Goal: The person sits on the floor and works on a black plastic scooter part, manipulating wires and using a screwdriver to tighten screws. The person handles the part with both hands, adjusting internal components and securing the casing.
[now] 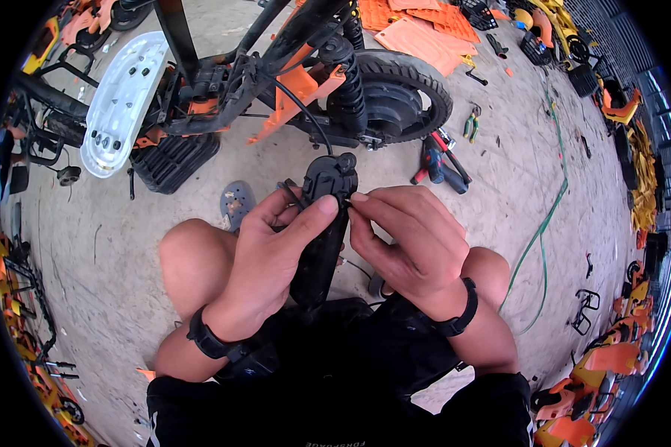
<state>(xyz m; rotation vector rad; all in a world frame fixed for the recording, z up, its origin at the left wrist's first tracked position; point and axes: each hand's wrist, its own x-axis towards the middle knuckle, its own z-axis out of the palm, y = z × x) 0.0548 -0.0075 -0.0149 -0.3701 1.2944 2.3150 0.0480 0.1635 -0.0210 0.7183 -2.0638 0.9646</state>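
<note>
Between my knees stands a long black tube-shaped part (317, 272) with a moulded cap (328, 177) on its upper end. My left hand (265, 257) is closed round it from the left, thumb pressed on the cap's lower edge. A thin dark lever-like piece (292, 192) sticks out by the left fingers. My right hand (417, 238) pinches thumb and forefinger together against the cap's right edge; what they hold, if anything, is too small to make out. A black cable (317, 123) runs from the cap up to the bike frame (298, 33).
Ahead is the bike's wheel (395, 100) beside a coil shock absorber (345, 100) and an orange panel (294, 97). A power drill (434, 160) and green-handled pliers (471, 124) lie to the right, near a green hose (550, 212). A grey clog (236, 203) shows at left.
</note>
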